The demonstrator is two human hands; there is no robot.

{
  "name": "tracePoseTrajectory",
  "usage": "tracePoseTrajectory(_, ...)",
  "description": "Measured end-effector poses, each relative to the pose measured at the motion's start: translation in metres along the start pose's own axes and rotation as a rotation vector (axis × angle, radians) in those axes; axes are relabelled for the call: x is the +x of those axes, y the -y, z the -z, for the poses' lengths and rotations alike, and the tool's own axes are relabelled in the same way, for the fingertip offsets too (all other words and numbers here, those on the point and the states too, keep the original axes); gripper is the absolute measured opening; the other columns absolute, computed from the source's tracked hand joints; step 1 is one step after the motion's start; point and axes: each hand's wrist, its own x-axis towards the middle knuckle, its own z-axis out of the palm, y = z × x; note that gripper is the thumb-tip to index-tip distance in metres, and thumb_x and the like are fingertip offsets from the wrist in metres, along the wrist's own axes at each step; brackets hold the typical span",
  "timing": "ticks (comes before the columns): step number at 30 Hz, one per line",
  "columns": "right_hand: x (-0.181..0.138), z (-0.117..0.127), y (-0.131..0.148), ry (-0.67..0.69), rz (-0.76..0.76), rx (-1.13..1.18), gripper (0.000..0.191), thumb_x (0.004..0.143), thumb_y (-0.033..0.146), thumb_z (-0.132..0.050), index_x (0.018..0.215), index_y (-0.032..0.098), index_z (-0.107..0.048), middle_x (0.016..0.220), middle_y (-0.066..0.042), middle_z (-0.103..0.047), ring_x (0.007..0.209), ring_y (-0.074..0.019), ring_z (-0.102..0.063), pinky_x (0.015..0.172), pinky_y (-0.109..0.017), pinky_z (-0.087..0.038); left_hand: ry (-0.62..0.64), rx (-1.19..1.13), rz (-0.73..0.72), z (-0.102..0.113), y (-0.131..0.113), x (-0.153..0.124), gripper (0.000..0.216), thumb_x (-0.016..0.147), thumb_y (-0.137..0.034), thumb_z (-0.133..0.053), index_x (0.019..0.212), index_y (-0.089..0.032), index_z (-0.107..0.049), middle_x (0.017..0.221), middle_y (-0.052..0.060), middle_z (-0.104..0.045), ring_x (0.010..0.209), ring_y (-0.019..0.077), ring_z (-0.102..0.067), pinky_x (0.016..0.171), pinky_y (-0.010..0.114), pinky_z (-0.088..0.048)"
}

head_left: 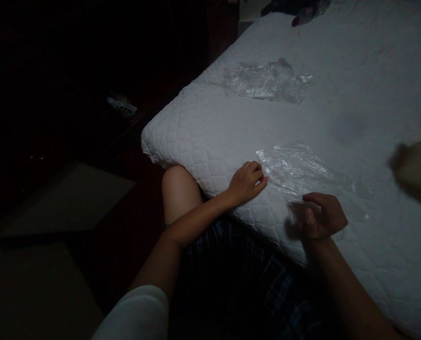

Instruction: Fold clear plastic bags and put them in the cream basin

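A crumpled clear plastic bag [298,165] lies spread on a white quilted mattress [210,146]. My left hand [246,185] rests at the bag's left edge, its fingers curled and the thumb close to the index finger, pinching the film there. Above the near side of the bag is my right hand [325,215], palm turned inward. Its thumb and bent index finger stand apart, with nothing visible between them. Farther back on the mattress lies a second crumpled clear plastic bag [267,80].
A blurred yellowish object [417,170] juts in at the right edge. At the mattress's far end lies a clear bottle-like object [309,14] beside dark cloth. A small whitish packet [121,105] is on the dark left side, with pale flat panels [64,198] below.
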Motion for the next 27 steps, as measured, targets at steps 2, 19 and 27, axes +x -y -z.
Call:
tracePoseTrajectory(2,0.001,0.001,0.001,0.079,0.058,-0.015,0.031,0.078,0.026,-0.051,0.107,0.022,-0.062,0.085,-0.007,-0.066,0.074,-0.0225,-0.063,0.064,-0.036,-0.049,-0.015,-0.002,0.003,-0.001,0.0,0.0,0.023,0.09,-0.028,-0.053,0.073,-0.016,-0.061,0.097,0.008,-0.059,0.092,0.0182,-0.054,0.082,0.033,-0.05)
tracePoseTrajectory(19,0.018,-0.01,0.014,0.543,0.11,-0.162,0.021,0.083,0.025,-0.056,0.1,0.018,-0.066,0.105,-0.01,-0.07,0.095,-0.0221,-0.063,0.095,-0.041,-0.038,-0.08,-0.012,0.086,-0.005,-0.005,0.002,0.018,0.087,-0.026,-0.057,0.072,-0.016,-0.058,0.104,0.009,-0.057,0.098,0.0192,-0.055,0.086,0.035,-0.053)
tracePoseTrajectory(27,0.017,-0.011,0.012,0.547,0.103,-0.148,0.021,0.082,0.026,-0.058,0.101,0.018,-0.065,0.106,-0.01,-0.069,0.095,-0.0225,-0.063,0.092,-0.041,-0.041,-0.14,0.095,-0.062,-0.006,-0.001,-0.01,0.017,0.094,-0.029,-0.047,0.098,-0.017,-0.06,0.122,0.012,-0.056,0.111,0.0214,-0.056,0.091,0.04,-0.051)
